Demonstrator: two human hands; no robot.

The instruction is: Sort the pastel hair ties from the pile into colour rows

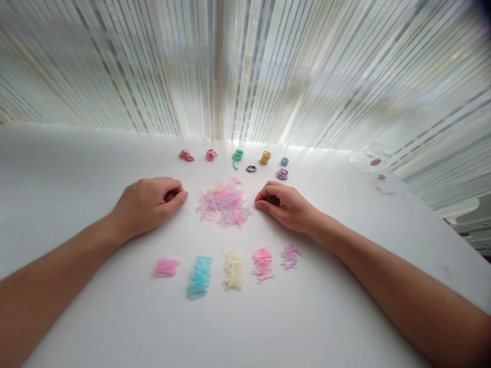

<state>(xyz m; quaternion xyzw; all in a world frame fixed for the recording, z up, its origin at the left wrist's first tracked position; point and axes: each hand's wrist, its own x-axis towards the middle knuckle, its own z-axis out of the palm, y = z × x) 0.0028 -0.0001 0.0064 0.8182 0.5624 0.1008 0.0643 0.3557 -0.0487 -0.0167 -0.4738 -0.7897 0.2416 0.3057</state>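
White and smooth, the worktop point(245, 332) lies under both bare hands. The right hand point(264, 199) is curled with the tips of thumb and forefinger drawn together, beside the right edge of a loose, flattish pile of small pink, lilac and pale blue elastic loops point(225, 203); whether a loop is pinched there is too small to tell. The left hand point(180, 197), on the other side, is loosely folded, thumb against forefinger, with nothing visible in it, though its inside is partly hidden. The pile thus sits between the two, to the left of the right hand, which is nearer; a strip of bare worktop parts it from the left. It has no marked long axis, spreading only a little wider from side to side. Toward the worktop's near edge, well apart from the pile, lie five sorted bunches of loops: magenta-pink point(166, 267), turquoise point(200, 277), cream point(233, 271), coral-pink point(263, 262) and lilac point(291, 256), the turquoise and cream ones lengthwise toward the far edge. Along that far edge sit small coiled bundles in red point(186, 155), pink point(211, 155), green point(238, 155), tan point(265, 158), blue point(284, 161) and purple point(282, 175).
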